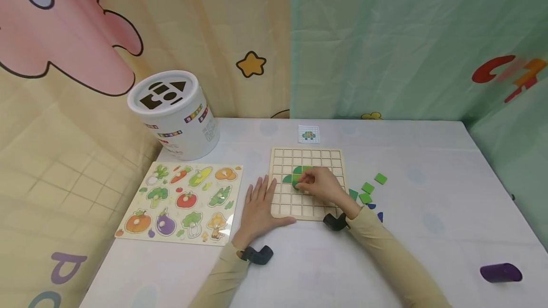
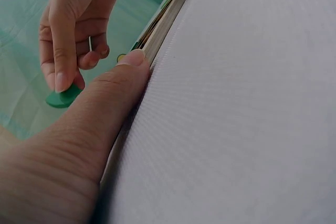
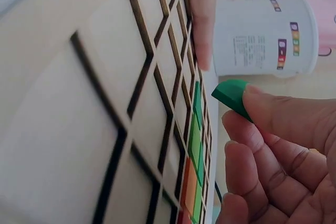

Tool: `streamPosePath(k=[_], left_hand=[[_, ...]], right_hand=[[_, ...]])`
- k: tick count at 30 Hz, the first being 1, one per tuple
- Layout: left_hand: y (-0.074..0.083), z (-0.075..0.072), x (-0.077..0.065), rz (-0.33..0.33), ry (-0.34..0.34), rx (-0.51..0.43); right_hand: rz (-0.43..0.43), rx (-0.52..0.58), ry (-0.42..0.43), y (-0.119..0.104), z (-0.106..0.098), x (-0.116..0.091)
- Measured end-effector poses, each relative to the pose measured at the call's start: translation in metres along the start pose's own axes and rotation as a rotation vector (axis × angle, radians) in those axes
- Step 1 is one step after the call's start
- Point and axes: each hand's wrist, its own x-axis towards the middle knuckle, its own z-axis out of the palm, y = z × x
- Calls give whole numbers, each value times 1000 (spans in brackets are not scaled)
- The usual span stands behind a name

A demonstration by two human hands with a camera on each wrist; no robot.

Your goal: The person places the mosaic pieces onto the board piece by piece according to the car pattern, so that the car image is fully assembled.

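My left hand (image 1: 258, 210) lies with straight fingers along the left side of a wooden grid board (image 1: 284, 208), its thumb at the board's front edge. Over the middle of the board, my right hand (image 1: 322, 185) pinches a dark green quarter-circle piece (image 3: 231, 96) between thumb and index finger. In the right wrist view that piece is held apart from the board. Green pieces (image 1: 287, 179) sit in cells near the board's middle, partly hidden by the right hand. Orange and red pieces (image 3: 186, 184) also show there in the right wrist view.
Loose green squares (image 1: 380, 178) and blue pieces (image 1: 380, 216) lie right of the board. A small pattern card (image 1: 308, 134) lies behind it. At left are a vegetable puzzle (image 1: 180, 203) and a white bucket (image 1: 175, 122). A purple cylinder (image 1: 501, 273) lies far right.
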Motion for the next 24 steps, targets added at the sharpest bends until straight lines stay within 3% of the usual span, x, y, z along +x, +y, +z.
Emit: streamPosePath(k=[12,24], left_hand=[[-2,1,0,21,33,10],[-1,-1,-1,27,34,3]], right_hand=[[25,-89,-45,-9,23,21],[76,-166,-56,-20,27,20]])
